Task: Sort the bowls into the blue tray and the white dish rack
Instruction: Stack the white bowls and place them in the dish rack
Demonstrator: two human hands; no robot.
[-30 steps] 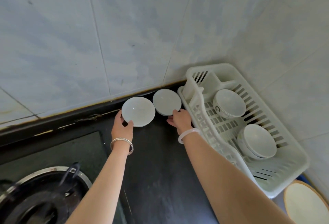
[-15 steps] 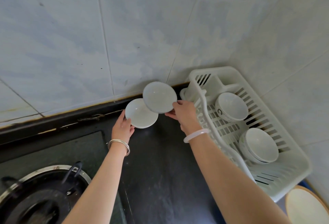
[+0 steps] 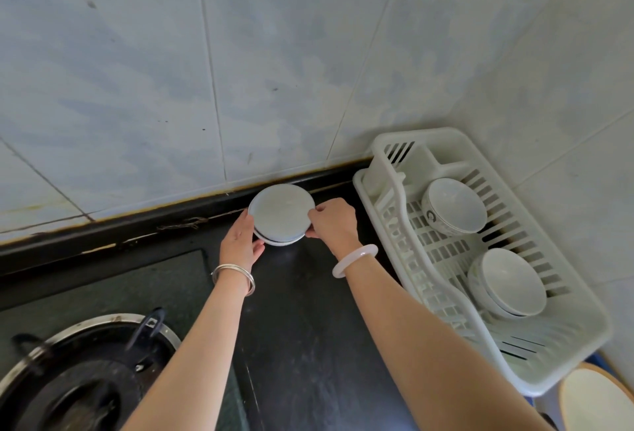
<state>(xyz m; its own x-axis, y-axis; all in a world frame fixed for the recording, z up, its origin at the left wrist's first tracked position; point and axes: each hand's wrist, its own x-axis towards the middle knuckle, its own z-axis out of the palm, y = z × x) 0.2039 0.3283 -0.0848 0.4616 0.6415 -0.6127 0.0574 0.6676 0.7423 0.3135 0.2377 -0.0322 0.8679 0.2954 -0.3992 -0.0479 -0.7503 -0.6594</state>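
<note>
stacked bowls (image 3: 281, 214): two shallow white ones, upper nested on lower, held between both hands just above dark bench (image 3: 308, 327), close to back wall; contact with bench unclear from this angle.
left hand (image 3: 240, 242): cupped against left edge of stack, fingers (image 3: 247, 225) pressed together along rim, thumb below lower bowl; metal bangle (image 3: 233, 276) on wrist.
right hand (image 3: 334, 221): at right edge of stack, fingers (image 3: 314, 214) pinching rim of upper bowl; pale bangle (image 3: 355, 260) on wrist.
white dish rack (image 3: 555, 372): on bench at right, in tiled corner, just beside right hand.
patterned bowl (image 3: 454, 206): in rack, far end, tilted on its side, opening facing camera.
bowl stack in rack (image 3: 507, 283): near end, tilted, seemingly two nested.
blue tray (image 3: 595, 360): only a sliver visible under rack's near corner.
round plate (image 3: 597, 399): bottom right edge, tan rim, partly cut off.
gas burner (image 3: 82, 375): bottom left, well apart from bowls.
</note>
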